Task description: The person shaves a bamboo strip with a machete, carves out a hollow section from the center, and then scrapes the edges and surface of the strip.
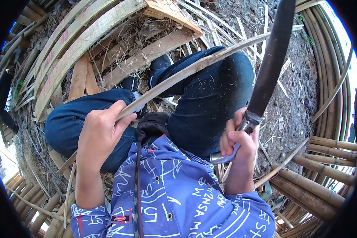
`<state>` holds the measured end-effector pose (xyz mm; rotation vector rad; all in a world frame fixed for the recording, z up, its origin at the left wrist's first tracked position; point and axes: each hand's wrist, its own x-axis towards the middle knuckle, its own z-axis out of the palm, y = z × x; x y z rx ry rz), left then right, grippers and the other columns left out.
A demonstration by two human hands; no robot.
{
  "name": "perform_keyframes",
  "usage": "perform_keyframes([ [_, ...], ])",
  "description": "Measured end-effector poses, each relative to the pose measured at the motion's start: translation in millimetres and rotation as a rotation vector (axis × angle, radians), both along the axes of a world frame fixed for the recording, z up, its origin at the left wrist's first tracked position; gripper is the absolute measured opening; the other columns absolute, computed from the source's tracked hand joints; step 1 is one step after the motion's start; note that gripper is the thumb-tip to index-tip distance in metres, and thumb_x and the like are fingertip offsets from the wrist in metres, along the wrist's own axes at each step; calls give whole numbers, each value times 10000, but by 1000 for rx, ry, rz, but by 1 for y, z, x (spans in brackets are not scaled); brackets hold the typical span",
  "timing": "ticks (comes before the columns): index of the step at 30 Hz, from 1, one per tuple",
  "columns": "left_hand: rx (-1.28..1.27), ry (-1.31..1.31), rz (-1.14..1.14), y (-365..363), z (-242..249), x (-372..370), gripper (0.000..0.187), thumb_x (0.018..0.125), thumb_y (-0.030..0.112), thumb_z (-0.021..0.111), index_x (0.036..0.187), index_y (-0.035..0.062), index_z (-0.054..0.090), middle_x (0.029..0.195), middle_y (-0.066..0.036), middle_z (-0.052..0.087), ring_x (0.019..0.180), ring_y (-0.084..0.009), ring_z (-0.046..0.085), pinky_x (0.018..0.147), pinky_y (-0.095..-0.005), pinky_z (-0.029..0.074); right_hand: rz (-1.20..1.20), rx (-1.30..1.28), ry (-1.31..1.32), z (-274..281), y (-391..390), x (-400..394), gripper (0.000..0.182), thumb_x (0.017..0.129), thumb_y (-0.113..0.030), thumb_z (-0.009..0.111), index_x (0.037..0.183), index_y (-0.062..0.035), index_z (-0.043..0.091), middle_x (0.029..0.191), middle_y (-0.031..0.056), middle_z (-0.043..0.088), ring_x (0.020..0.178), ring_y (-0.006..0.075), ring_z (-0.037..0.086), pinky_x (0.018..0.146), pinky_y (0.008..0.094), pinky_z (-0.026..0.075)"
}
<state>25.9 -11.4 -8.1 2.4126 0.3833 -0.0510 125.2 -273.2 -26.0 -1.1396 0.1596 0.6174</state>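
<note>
My left hand point(103, 129) is closed round a long, narrow bamboo strip point(186, 71), which slants up to the right across my knees. Its far end passes close to the blade at the upper right. In my right hand point(240, 139) is a machete point(271, 59) with a broad dark blade and a metal-collared handle, its blade pointing up and its tip cut off by the top of the view. Whether strip and blade touch, I cannot tell. Small shavings dot my dark jeans point(214, 103).
Wide split bamboo slats point(95, 35) curve across the upper left. Short wooden boards point(154, 51) lie among curly shavings beyond my feet. Bamboo poles point(325, 170) line the right side, and thin strips litter the dirt ground point(289, 115).
</note>
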Motion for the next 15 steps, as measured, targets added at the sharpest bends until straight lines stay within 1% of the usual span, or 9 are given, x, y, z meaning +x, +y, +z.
perform_keyframes([
  [3, 13, 15, -16, -1, -1, 4, 223, 844, 135, 665, 799, -36, 528, 618, -205, 493, 528, -362, 475, 500, -356, 371, 144, 3, 78, -2, 0, -5, 272, 686, 9, 520, 898, -42, 358, 518, 50, 387, 312, 123, 387, 298, 272, 372],
  [4, 30, 1, -19, -1, -3, 4, 224, 845, 137, 665, 803, -35, 528, 621, -208, 499, 534, -365, 483, 502, -357, 374, 276, 0, 124, -3, 0, -6, 279, 682, 21, 521, 894, -46, 352, 511, 51, 376, 317, 125, 393, 300, 270, 364],
  [6, 49, -7, -15, -1, -3, 2, 224, 846, 139, 664, 807, -35, 528, 625, -210, 506, 540, -368, 491, 505, -358, 378, 357, 206, 360, -1, 4, -6, 230, 707, 48, 523, 851, -36, 364, 500, 52, 403, 328, 138, 428, 328, 272, 381],
  [10, 38, 27, -3, 0, -1, 1, 233, 846, 152, 665, 817, -36, 532, 644, -216, 543, 569, -383, 521, 517, -364, 389, 361, 324, 439, 4, 2, -2, 235, 706, 40, 524, 847, -35, 352, 501, 56, 387, 321, 143, 417, 316, 271, 366],
  [11, 26, 24, 1, 0, -2, 1, 238, 847, 159, 665, 819, -38, 535, 648, -218, 551, 577, -387, 527, 521, -369, 392, 372, 358, 453, 1, 1, -1, 231, 705, 51, 525, 836, -45, 361, 527, 56, 433, 323, 131, 415, 320, 275, 377],
  [12, 26, 26, -1, 1, -2, 2, 238, 847, 159, 665, 819, -38, 535, 648, -218, 551, 577, -387, 527, 521, -369, 392, 370, 358, 454, -2, 1, -3, 231, 705, 51, 525, 836, -45, 361, 527, 56, 433, 323, 131, 415, 320, 275, 377],
  [14, 39, 41, -18, 1, -1, 3, 245, 844, 168, 669, 826, -41, 542, 642, -222, 550, 581, -396, 527, 526, -383, 394, 361, -44, 110, -8, 5, -7, 197, 715, 62, 527, 838, -35, 407, 552, 49, 480, 338, 110, 433, 319, 273, 368],
  [15, 38, 42, -14, 2, -1, 3, 245, 844, 168, 669, 826, -41, 542, 642, -222, 550, 581, -396, 527, 526, -383, 394, 314, -306, -47, -7, 11, -11, 177, 719, 51, 549, 856, -19, 462, 562, 11, 509, 387, 70, 459, 372, 238, 360],
])
